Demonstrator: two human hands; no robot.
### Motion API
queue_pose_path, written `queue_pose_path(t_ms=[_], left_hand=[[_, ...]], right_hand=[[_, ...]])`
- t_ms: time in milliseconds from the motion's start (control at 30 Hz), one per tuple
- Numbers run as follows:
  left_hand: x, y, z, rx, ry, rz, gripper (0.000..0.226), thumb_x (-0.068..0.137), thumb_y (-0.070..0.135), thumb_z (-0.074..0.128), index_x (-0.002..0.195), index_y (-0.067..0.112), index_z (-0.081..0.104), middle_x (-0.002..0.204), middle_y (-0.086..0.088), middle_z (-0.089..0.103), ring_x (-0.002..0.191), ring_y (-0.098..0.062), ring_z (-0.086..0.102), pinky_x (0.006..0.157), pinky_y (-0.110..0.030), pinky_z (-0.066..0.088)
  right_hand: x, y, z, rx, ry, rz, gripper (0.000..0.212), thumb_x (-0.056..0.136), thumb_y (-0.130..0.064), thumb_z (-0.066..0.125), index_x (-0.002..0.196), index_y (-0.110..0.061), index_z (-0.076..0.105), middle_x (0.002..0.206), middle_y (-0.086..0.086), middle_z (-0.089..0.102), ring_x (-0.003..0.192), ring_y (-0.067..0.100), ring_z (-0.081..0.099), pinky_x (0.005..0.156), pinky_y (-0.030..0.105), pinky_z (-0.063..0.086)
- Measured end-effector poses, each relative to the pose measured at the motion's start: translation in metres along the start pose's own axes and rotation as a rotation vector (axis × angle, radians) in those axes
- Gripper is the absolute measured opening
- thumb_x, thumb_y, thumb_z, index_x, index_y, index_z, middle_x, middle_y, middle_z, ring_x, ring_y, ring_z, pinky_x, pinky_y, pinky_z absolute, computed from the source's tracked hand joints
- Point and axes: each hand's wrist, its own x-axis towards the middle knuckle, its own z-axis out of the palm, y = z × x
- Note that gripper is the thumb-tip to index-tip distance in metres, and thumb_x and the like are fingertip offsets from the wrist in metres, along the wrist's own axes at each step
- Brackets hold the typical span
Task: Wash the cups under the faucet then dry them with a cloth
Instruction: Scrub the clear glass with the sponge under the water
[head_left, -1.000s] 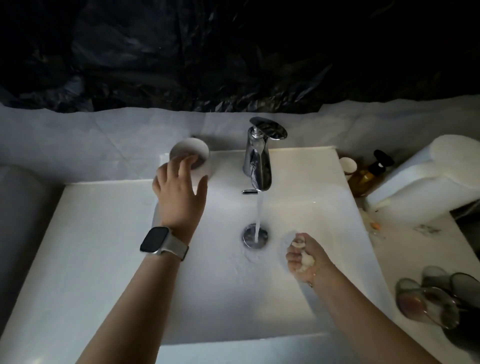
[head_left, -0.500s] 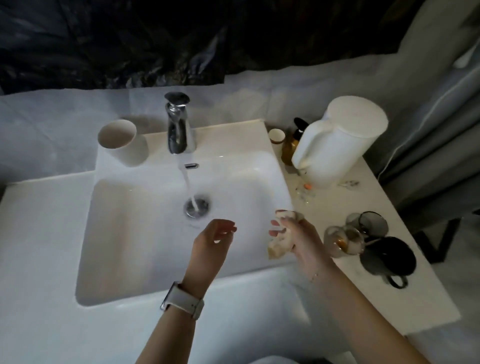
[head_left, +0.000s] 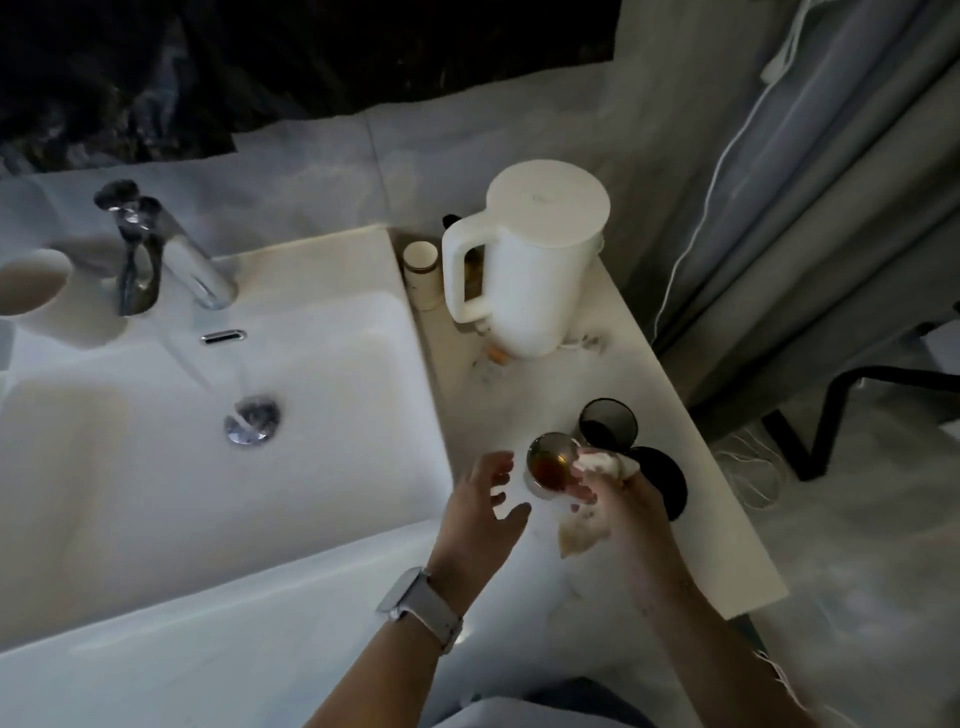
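At lower centre, the left hand (head_left: 480, 512) is hovering with fingers spread, empty. Just right, the right hand (head_left: 621, 501) is clutching a crumpled cloth (head_left: 582, 535) and touching a round glass cup (head_left: 551, 462). Upper left, the chrome faucet (head_left: 156, 254) is running.

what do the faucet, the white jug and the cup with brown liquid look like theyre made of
Faucet: polished chrome-like metal, with bright mirror reflections. White jug: probably matte plastic, opaque with an even, dull surface and moulded handle. Cup with brown liquid: likely clear glass, since the liquid shows through its wall and the rim glints; clear plastic cannot be ruled out.
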Motion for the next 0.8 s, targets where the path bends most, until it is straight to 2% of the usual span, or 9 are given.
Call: queue_pose_path(t_ms=[100, 167, 233, 300, 400, 500, 600, 700, 800], left_hand=[[0.022, -0.005, 0.027, 0.092, -0.042, -0.052, 0.073, 0.083, 0.022, 0.077, 0.144, 0.025, 0.037, 0.141, 0.005, 0.047, 0.126, -0.011, 0.048, 0.107, -0.025, 0.043], [0.035, -0.011, 0.040, 0.088, -0.083, -0.078, 0.092, 0.078, 0.028, 0.081, 0.151, 0.023, 0.025, 0.152, 0.001, 0.036, 0.137, -0.016, 0.037, 0.116, -0.034, 0.034], [0.043, -0.015, 0.049, 0.121, -0.096, -0.059, 0.104, 0.074, 0.036, 0.084, 0.153, 0.021, 0.019, 0.155, 0.001, 0.032, 0.142, -0.017, 0.032, 0.118, -0.034, 0.028], [0.047, -0.020, 0.056, 0.193, -0.063, -0.023, 0.104, 0.070, 0.045, 0.085, 0.151, 0.021, 0.025, 0.151, 0.002, 0.040, 0.139, -0.018, 0.038, 0.115, -0.037, 0.033], [0.050, -0.030, 0.061, 0.177, 0.026, 0.001, 0.084, 0.065, 0.057, 0.080, 0.136, 0.033, 0.042, 0.132, 0.008, 0.058, 0.121, -0.017, 0.054, 0.099, -0.042, 0.047], [0.053, -0.032, 0.058, 0.129, 0.016, 0.024, 0.075, 0.064, 0.058, 0.080, 0.128, 0.039, 0.045, 0.123, 0.014, 0.062, 0.113, -0.012, 0.057, 0.093, -0.036, 0.050], [0.048, -0.031, 0.051, 0.077, 0.037, 0.007, 0.071, 0.065, 0.054, 0.083, 0.125, 0.042, 0.045, 0.118, 0.018, 0.060, 0.107, -0.008, 0.054, 0.087, -0.024, 0.046], [0.042, -0.028, 0.045, 0.000, 0.058, 0.008, 0.073, 0.064, 0.057, 0.083, 0.124, 0.040, 0.047, 0.119, 0.019, 0.060, 0.109, -0.006, 0.054, 0.084, -0.013, 0.041], [0.032, -0.018, 0.036, -0.029, 0.049, 0.049, 0.075, 0.065, 0.055, 0.084, 0.127, 0.039, 0.045, 0.124, 0.019, 0.059, 0.113, -0.005, 0.055, 0.084, -0.008, 0.038]], right_hand=[[0.015, 0.009, -0.018, -0.010, 0.021, -0.024, 0.008, 0.093, -0.015, 0.058, 0.089, -0.017, 0.064, 0.075, -0.008, 0.070, 0.070, 0.002, 0.065, 0.066, 0.021, 0.047], [0.024, 0.012, -0.026, -0.020, 0.033, -0.003, 0.011, 0.093, -0.021, 0.058, 0.089, -0.015, 0.066, 0.073, -0.004, 0.069, 0.073, 0.010, 0.067, 0.067, 0.026, 0.048], [0.030, 0.013, -0.029, -0.005, 0.018, 0.022, 0.014, 0.092, -0.025, 0.059, 0.089, -0.013, 0.066, 0.074, 0.001, 0.067, 0.076, 0.019, 0.065, 0.068, 0.030, 0.048], [0.034, 0.012, -0.029, 0.037, 0.015, 0.056, 0.011, 0.091, -0.025, 0.062, 0.089, -0.015, 0.067, 0.075, 0.003, 0.066, 0.075, 0.021, 0.063, 0.071, 0.035, 0.048], [0.036, 0.015, -0.028, 0.099, 0.028, 0.062, 0.007, 0.090, -0.025, 0.064, 0.092, -0.019, 0.069, 0.078, 0.002, 0.066, 0.077, 0.019, 0.063, 0.076, 0.039, 0.048], [0.036, 0.012, -0.027, 0.104, 0.048, 0.055, 0.011, 0.089, -0.026, 0.064, 0.093, -0.017, 0.069, 0.079, 0.004, 0.067, 0.079, 0.022, 0.064, 0.074, 0.037, 0.050], [0.033, 0.003, -0.026, 0.165, 0.137, 0.063, 0.014, 0.089, -0.023, 0.064, 0.100, -0.015, 0.070, 0.087, 0.009, 0.071, 0.084, 0.025, 0.067, 0.068, 0.035, 0.054], [0.028, -0.010, -0.027, 0.220, 0.227, 0.038, 0.017, 0.090, -0.016, 0.062, 0.104, -0.013, 0.069, 0.093, 0.011, 0.071, 0.087, 0.023, 0.068, 0.071, 0.040, 0.055], [0.017, -0.021, -0.027, 0.212, 0.229, -0.015, 0.020, 0.091, -0.014, 0.060, 0.109, -0.012, 0.067, 0.096, 0.009, 0.071, 0.089, 0.021, 0.068, 0.070, 0.035, 0.055]])
